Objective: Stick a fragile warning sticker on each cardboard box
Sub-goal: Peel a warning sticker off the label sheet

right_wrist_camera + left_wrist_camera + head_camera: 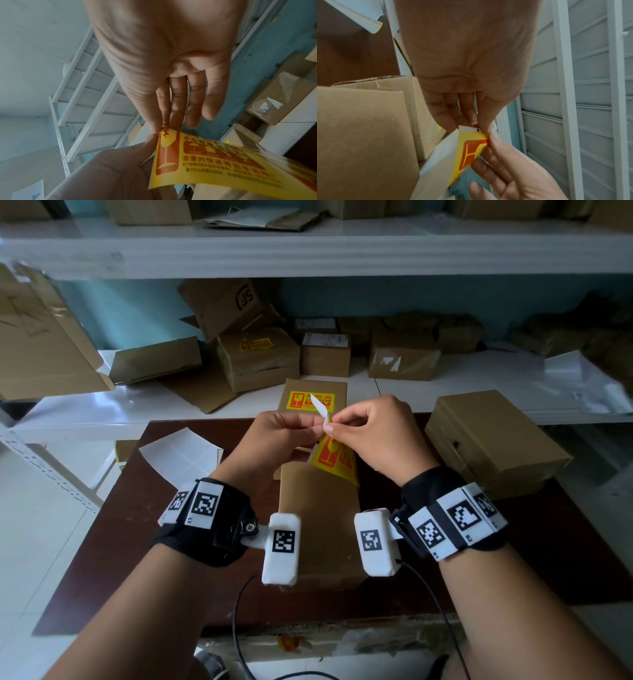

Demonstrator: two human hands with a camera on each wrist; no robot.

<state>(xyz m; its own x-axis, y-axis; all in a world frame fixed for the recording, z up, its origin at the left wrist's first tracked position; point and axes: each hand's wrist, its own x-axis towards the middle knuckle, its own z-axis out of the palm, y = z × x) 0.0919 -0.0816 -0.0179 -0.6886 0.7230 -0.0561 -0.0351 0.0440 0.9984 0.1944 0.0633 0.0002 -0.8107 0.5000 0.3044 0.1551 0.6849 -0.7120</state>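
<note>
Both hands met just above the far end of the plain cardboard box (318,525) lying lengthwise on the dark table (113,542). The left hand (274,440) pinched the white backing paper (319,407) between thumb and fingertips, while the right hand (373,433) pinched the top corner of the yellow fragile sticker (334,462) — the 2 layers were splitting at that corner, and the rest of the sticker hung down toward the box's far end.

The step in hand looked like peeling. To do it well, the corner grip should stay small, so little adhesive meets skin, and the backing should be drawn away at a shallow angle, not yanked, or the thin sticker might curl onto itself. Once free, it would best be laid on the box top from 1 edge and smoothed flat.

Beyond the plain box, a second box (317,398) already carried its yellow sticker, as did 1 further back on the shelf (257,357). To the right of the plain box sat another bare box (493,436) — probably next. Left of it lay spare white backing sheets (178,450).
</note>
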